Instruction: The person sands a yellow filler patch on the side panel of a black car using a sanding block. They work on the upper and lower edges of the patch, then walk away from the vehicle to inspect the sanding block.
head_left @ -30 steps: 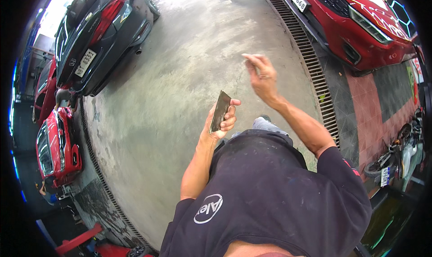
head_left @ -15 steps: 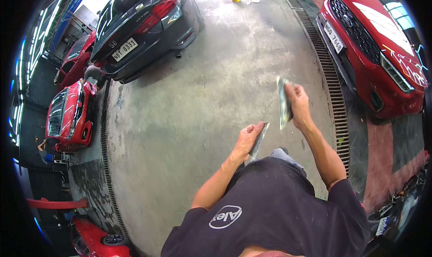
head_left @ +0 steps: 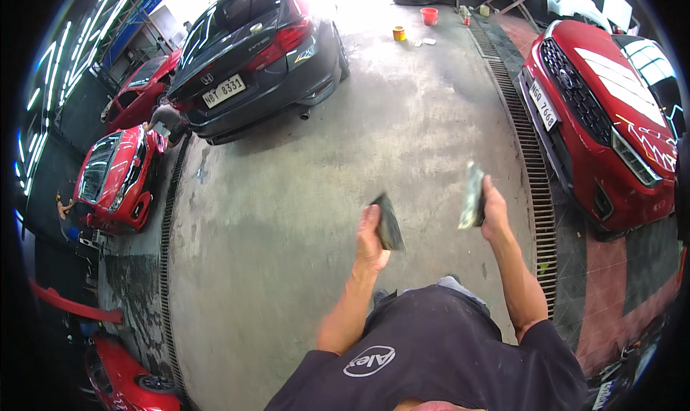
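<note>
My left hand [head_left: 369, 244] is closed on a dark, flat, roughly four-sided plate [head_left: 389, 225], shaped like a putty spreader. Opposite it, my right hand [head_left: 494, 211] grips a pale greenish flat plate [head_left: 471, 199] with whitish smears, also like a putty spreader. Both are held up in front of me over the concrete floor [head_left: 309, 195], with a gap between them. Motion blurs the two plates, so their surfaces are hard to make out. Part of my right fingers is hidden behind the pale plate.
A dark sedan [head_left: 259, 73] stands ahead on the left, a red car [head_left: 604, 123] on the right beside a floor grate [head_left: 528, 138]. Farther off are a yellow can [head_left: 399, 33] and a red bucket [head_left: 429, 17]. Another person [head_left: 169, 120] bends by a red car [head_left: 118, 170].
My hands have moved farther apart, and the left one has turned its dark plate to show more of its face. The view has tilted up, bringing the whole red bucket into sight.
</note>
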The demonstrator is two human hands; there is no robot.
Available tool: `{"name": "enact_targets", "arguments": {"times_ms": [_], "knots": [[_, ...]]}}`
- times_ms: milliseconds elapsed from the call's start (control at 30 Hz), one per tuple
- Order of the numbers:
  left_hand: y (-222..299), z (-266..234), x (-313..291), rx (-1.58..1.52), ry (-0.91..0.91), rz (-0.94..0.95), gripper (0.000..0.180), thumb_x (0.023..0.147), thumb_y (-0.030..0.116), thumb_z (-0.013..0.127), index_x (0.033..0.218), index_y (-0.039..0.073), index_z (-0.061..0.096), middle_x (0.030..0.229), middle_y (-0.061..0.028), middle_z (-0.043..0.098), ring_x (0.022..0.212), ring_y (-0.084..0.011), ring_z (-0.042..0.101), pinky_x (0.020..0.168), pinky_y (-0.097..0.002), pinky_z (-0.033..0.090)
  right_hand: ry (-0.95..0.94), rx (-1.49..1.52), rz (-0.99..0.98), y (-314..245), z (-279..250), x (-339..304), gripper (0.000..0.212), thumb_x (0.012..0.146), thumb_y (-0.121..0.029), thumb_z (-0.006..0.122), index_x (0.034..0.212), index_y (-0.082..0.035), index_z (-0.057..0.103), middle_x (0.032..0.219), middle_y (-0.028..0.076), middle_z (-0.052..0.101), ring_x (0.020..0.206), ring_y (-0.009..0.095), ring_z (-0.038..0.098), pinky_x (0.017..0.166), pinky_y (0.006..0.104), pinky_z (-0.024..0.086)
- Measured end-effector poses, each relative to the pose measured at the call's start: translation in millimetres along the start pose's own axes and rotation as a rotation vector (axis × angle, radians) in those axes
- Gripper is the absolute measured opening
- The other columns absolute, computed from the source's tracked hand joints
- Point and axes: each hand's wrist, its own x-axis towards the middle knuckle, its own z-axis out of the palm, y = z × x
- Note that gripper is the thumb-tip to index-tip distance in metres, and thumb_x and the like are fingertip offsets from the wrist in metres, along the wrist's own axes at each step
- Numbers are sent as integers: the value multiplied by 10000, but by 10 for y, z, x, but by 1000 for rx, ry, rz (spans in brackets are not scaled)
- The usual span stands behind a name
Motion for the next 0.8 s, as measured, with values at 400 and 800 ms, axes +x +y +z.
{"name": "enact_targets", "arguments": {"times_ms": [400, 800], "knots": [[310, -53, -153, -33, 151, 180, 610, 1014, 203, 522, 1600, 204, 354, 1368, -88, 605, 1236, -215, 601, 1005, -410, 541, -147, -420, -451, 393, 506, -782, 191, 1008, -124, 671, 1132, 20, 668, 1074, 60, 691, 902, 159, 642, 814, 294, 516], [-32, 268, -138, 313, 88, 287, 670, 1099, 337, 471, 1629, 20, 211, 1628, -166, 357, 1441, -289, 435, 1201, -411, 308, -527, -964, -779, 425, 1102, -1384, 355, 948, -55, 652, 1303, -42, 653, 1133, 187, 681, 945, 365, 708, 797, 412, 572]]}}
